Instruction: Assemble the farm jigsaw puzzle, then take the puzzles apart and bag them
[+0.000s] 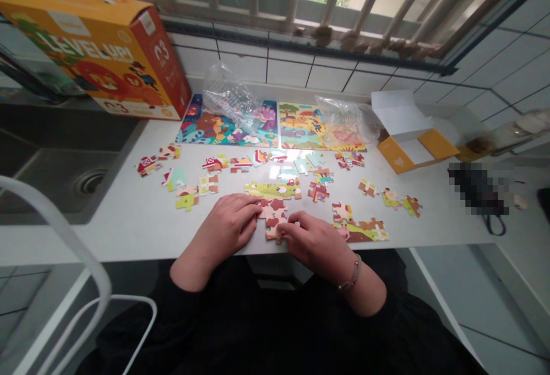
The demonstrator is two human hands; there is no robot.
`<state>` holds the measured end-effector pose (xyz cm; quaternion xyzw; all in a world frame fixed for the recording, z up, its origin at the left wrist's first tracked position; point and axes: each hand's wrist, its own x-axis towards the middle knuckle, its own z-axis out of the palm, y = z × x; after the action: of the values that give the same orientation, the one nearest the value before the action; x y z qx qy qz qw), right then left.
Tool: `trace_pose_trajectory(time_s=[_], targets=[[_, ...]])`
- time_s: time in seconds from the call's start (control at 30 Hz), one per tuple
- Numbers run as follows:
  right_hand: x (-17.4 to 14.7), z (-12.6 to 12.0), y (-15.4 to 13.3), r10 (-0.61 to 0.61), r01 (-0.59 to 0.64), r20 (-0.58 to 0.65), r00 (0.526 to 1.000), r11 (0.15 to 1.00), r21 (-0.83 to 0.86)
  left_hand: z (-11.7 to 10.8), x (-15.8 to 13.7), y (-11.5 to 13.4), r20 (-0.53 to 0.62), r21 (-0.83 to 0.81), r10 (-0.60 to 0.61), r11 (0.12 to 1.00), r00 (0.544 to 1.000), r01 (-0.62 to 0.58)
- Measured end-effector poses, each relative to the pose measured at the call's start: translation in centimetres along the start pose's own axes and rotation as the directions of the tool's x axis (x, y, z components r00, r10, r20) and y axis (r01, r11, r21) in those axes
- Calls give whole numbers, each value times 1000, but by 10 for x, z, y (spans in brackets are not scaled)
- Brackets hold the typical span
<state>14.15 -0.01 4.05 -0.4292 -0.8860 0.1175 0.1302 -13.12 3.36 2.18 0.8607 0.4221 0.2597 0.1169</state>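
l hand (233,219), grip can't be told, touches brown-patched jigsaw pcs (274,209) at 9 o'clock, prob vs sliding, while r hand (315,242) pinches their edge at 4 o'clock.

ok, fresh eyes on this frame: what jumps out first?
Probably the big orange box lettered LEVEL UP!, upper left. Then the blue board and yellow board near the tiled wall, each partly under clear plastic. Lower center, the left hand and right hand have fingers at a brown-patched puzzle section.
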Motion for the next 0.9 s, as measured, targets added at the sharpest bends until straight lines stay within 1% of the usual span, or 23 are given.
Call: trace_pose_trajectory(time_s=[0.17,0.27,0.57,0.7,0.9], targets=[[1,2,-3,0,1,6,1000,998,-58,0,-1,0,18,5,-2,1000,1000,2],[1,1,-4,-12,13,17,1000,997,-75,0,-1,0,10,6,-1,1000,1000,0],[1,1,-3,-4,5,23,1000,998,-69,0,-1,0,17,10,4,1000,1000,-4],[0,3,-2,-4,3,-8,1000,1000,-26,0,-1,-1,16,17,8,1000,1000,-8],[-4,2,4,-39,39,-44,998,999,-2,-1,0,0,16,11,2,1000,1000,-2]])
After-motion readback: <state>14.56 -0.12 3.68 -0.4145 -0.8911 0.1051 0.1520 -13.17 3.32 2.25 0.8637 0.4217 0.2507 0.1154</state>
